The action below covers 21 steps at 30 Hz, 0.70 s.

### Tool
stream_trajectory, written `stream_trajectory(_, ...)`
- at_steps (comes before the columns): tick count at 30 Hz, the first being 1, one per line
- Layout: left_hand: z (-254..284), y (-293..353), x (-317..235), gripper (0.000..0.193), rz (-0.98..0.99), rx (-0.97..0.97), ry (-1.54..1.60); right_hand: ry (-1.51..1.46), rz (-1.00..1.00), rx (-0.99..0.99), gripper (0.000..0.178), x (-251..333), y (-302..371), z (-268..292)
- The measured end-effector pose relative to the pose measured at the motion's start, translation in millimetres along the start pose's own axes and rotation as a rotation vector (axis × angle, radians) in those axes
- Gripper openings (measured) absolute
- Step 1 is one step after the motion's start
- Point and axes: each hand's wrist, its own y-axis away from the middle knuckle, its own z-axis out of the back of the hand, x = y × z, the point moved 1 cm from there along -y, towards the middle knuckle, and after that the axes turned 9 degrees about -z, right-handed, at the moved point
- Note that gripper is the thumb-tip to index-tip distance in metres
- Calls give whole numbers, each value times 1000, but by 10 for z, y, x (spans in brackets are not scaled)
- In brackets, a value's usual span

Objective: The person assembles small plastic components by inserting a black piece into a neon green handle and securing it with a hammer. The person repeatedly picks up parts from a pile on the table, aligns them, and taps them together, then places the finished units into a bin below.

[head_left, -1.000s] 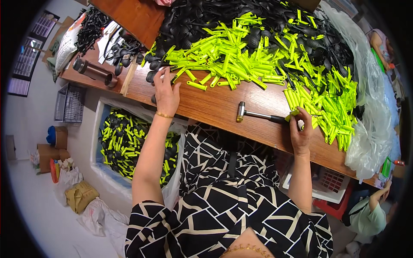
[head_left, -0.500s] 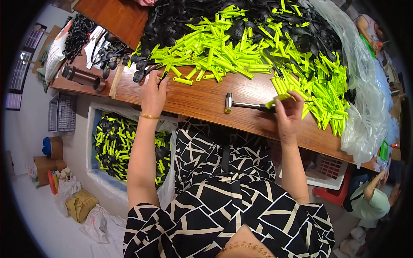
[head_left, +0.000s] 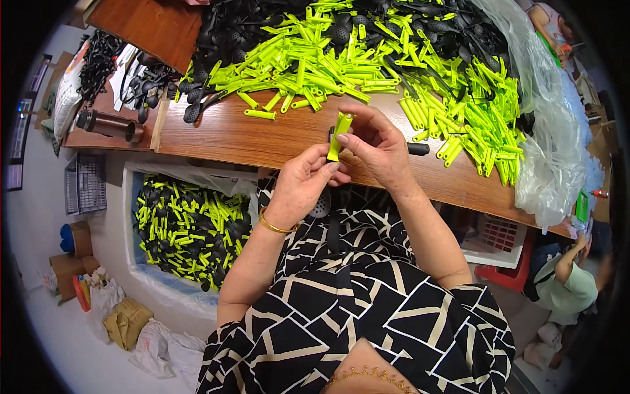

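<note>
My right hand point(head_left: 382, 152) pinches a lime-green plastic handle point(head_left: 339, 138) between thumb and fingers, above the table's near edge. Close against it, my left hand point(head_left: 302, 182) is closed round the shank of a black perforated spoon point(head_left: 320, 206), whose holed head hangs below the fingers. The two parts meet at the fingertips; how far the shank sits inside the handle is hidden. Behind my right hand lies a hammer, of which the black grip point(head_left: 417, 149) sticks out to the right. Loose green handles point(head_left: 308, 77) are heaped on the wooden table point(head_left: 230, 134) just beyond.
Black perforated spoons point(head_left: 226, 29) pile up at the back. A brown flask point(head_left: 108, 125) lies at the left. Under the table's left part stands a lined bin point(head_left: 134, 253) full of green-handled black utensils. Clear plastic sheeting point(head_left: 548, 164) drapes the right side; another person point(head_left: 567, 279) is beyond.
Both hands have come together at the middle, the left from the far left with a black spoon, the right from the right with a green handle. The view has shifted slightly.
</note>
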Motion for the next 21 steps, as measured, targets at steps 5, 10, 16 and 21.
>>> stream_trajectory(5,-68,21,-18,34,6,1,-127,388,131,-38,43,138,40,66)
stream_trajectory(10,-80,53,40,33,-27,-24,-126,253,39,-58,42,101,116,34)
stream_trajectory(16,60,60,266,31,65,-40,-94,24,-41,-110,35,-185,148,219)
stream_trajectory(21,146,-5,311,25,-1,-82,-13,164,-35,-188,32,-60,154,602)
